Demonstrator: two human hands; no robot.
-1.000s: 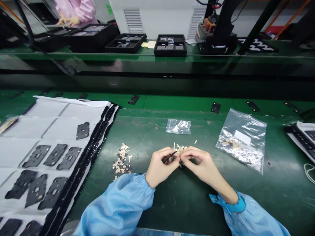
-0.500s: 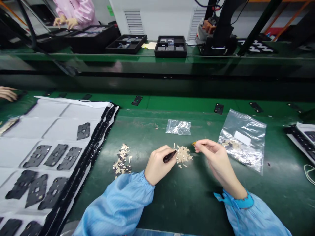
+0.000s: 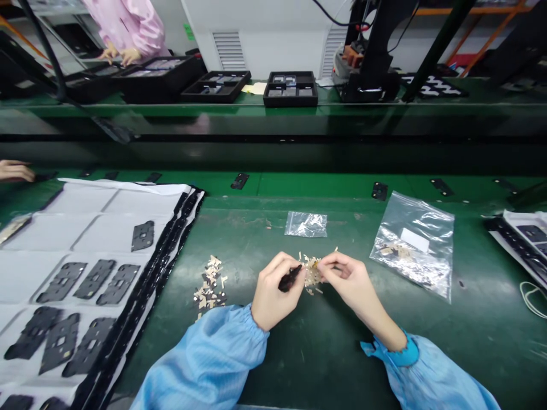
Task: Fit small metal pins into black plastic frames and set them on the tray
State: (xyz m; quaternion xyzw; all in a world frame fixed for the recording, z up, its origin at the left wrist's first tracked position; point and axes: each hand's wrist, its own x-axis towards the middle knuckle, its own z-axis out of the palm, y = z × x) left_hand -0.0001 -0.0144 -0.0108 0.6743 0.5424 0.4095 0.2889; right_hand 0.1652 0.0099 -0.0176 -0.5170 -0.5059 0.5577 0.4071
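My left hand (image 3: 277,290) is closed around a small dark plastic part (image 3: 290,278), mostly covered by the fingers and palm. Opposite it, my right hand (image 3: 348,279) pinches a tiny yellow piece (image 3: 317,263) at its fingertips; its exact kind is too small to make out. Both hands hover close together over a pile of small beige strips (image 3: 313,275) on the green table. Left of my left hand lies a second heap of beige and dark bits (image 3: 210,283).
A tray stack (image 3: 98,228) bearing black plates (image 3: 62,282) fills the left side. Beyond the pile lies a small clear bag (image 3: 306,224); a larger zip bag (image 3: 414,245) is at right. Black plates (image 3: 240,181) line the green strip. Another person's hand (image 3: 16,171) shows at far left.
My right hand has moved left with the yellow piece, close to my left hand. The dark part in my left hand has turned slightly. The view has shifted a little.
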